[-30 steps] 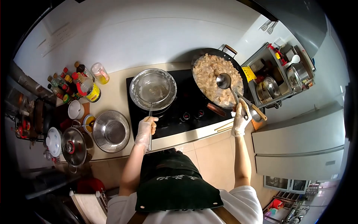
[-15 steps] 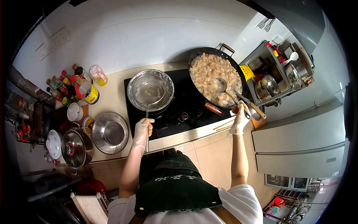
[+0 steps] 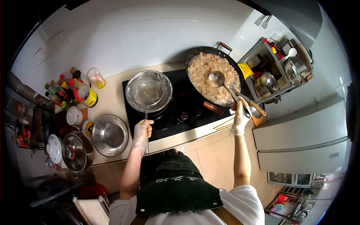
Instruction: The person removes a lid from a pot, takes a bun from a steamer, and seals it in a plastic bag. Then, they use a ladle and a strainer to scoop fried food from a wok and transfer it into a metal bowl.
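Observation:
My left hand, in a clear plastic glove, is wrapped round the long handle of a fine-mesh strainer. The strainer's mesh sits over a metal pot on the left side of the cooktop. Gloved too, my right hand grips the dark handle of a ladle. The ladle's bowl is at the middle of a black wok, among bubbling, light-brown chunks of food. Close by my right hand, a wooden-handled utensil leans over the wok's right rim. The food hides its far end.
On the left of the counter stand a perforated metal basin, a lidded pot, a white bowl and several sauce bottles. Chopsticks lie at the black cooktop's front edge. A rack with pans stands right of the wok.
The ladle's bowl has moved up and left toward the wok's middle and shows more clearly. My left hand still holds the strainer in place. The view has shifted slightly.

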A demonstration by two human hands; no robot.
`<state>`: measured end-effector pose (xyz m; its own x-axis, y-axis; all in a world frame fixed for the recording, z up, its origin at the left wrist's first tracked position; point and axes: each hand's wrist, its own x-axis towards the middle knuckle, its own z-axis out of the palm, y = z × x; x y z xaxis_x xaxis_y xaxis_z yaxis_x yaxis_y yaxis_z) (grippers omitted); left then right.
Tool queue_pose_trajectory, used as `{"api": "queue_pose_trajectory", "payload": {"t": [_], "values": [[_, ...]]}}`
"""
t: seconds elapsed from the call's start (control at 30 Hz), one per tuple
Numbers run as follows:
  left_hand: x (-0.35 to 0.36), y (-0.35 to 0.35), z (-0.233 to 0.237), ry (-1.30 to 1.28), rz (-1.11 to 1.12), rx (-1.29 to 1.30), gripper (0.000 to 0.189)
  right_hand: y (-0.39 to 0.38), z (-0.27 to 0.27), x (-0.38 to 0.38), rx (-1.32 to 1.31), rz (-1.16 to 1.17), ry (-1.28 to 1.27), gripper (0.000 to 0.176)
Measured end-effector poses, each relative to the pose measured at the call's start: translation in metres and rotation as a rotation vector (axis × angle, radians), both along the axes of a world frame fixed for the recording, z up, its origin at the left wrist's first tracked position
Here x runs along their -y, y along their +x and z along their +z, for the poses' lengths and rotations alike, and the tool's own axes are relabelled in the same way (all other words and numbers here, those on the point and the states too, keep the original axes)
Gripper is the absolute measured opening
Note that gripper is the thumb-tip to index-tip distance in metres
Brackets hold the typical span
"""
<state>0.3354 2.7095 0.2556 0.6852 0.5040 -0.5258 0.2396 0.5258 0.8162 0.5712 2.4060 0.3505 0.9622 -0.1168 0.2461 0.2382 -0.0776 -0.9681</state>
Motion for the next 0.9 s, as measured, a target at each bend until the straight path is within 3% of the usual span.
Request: {"api": "queue_pose_trajectory", "payload": {"t": [0.13, 0.2, 0.53, 0.9], "values": [[0.001, 0.001, -0.004, 0.007, -0.014, -0.002, 0.024, -0.001, -0.004, -0.008, 0.150, 0.014, -0.146, 0.017], [0.001, 0.001, -0.005, 0.018, -0.016, 0.009, 0.024, 0.007, -0.011, -0.005, 0.098, -0.002, -0.148, 0.017], [-0.001, -0.003, -0.002, 0.020, 0.002, 0.020, 0.025, 0.029, -0.032, 0.008, -0.028, -0.135, 0.067, 0.019], [-0.001, -0.002, -0.009, 0.002, -0.016, 0.044, 0.027, 0.043, -0.017, 0.025, -0.245, -0.269, 0.376, 0.019]]}}
